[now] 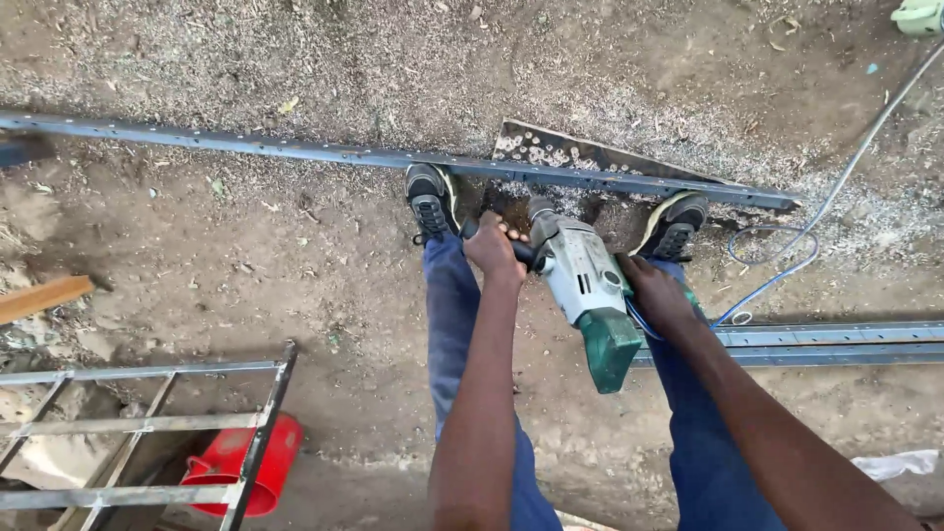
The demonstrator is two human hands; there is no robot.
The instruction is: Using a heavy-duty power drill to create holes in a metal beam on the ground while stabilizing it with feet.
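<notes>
A green and grey electric drill point(588, 295) is being pressed down onto a perforated steel bar point(393, 157) lying on the dirt ground point(295, 275), between 2 shoes. The side handle is being clenched in the left hand point(492, 246), the rear handle in the right hand point(657, 295). Drilling appears underway; steady downward pressure is being called for next.

There is one power drill point(587, 295), green and grey, and two hands on it: the left hand point(492, 246) and the right hand point(654, 292). Two shoes show, the left shoe point(430, 202) and the right shoe point(674, 226). One long punched metal strip point(295, 149) runs across the ground, and one triangular metal plate point(580, 152) lies behind it. A pair of metal rails point(836, 344) sits at right. One blue cable point(777, 261), one red bucket point(241, 462), one metal frame point(138, 433) and one wooden plank point(39, 298) complete the count.
</notes>
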